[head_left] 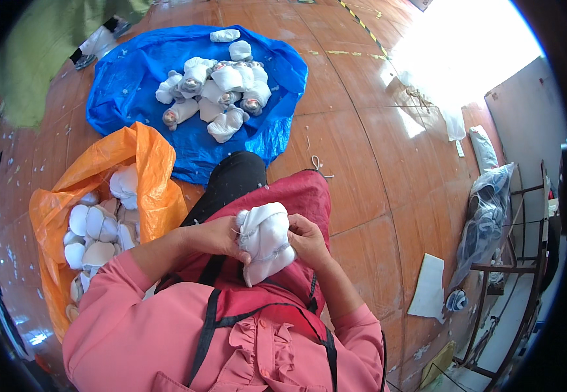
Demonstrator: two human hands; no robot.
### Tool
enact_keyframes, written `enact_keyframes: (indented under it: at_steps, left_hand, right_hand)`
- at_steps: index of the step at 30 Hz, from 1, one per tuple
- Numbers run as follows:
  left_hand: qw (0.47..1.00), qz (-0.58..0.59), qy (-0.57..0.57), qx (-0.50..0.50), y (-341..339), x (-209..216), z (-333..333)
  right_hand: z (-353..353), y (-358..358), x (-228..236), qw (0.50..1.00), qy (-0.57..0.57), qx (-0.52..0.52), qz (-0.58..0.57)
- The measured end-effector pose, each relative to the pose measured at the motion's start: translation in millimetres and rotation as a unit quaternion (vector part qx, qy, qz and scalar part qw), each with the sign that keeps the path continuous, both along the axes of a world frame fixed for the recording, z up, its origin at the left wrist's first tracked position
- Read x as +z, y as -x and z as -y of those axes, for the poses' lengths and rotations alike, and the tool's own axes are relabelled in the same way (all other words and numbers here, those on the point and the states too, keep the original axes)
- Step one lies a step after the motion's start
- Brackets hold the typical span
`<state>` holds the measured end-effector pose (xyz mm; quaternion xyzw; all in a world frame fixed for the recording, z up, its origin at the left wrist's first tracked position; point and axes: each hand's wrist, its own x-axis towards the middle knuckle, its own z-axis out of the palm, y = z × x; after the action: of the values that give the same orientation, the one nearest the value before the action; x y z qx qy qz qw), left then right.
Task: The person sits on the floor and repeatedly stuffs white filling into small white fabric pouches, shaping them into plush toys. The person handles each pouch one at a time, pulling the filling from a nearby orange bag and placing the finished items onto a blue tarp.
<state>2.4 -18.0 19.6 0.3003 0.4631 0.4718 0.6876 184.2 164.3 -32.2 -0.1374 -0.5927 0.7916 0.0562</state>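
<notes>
Over my lap, a white cloth piece with grey fuzzy trim [271,245] is held between both hands; it looks soft and bulky, folded or stuffed. My left hand [220,236] is closed on its left side, the thumb along the lower left edge. On its right side, my right hand [307,239] pinches the fabric with bent fingers. Some of the right fingertips are hidden by the cloth. A red apron [296,199] covers my lap beneath the piece.
A blue sheet or opened sack [133,78] ahead carries a pile of white and grey cloth pieces [228,78]. To my left, an orange sack [68,179] holds white and beige rounded pads [97,225]. A metal rack [525,268] and clear plastic bag [489,212] stand right.
</notes>
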Motion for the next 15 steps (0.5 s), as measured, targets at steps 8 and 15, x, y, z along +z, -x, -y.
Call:
enact_keyframes:
  at_steps: [8, 15]
  left_hand:
    - [0.999, -0.03, -0.014, 0.019, -9.0, -8.4, -11.3]
    - [0.995, -0.042, -0.08, 0.05, -13.9, 5.6, -2.6]
  right_hand:
    - [-11.6, -4.0, 1.3, 0.998, 0.05, 0.027, 0.016]
    - [-20.3, -2.9, 30.4, 0.995, 0.004, 0.073, -0.071]
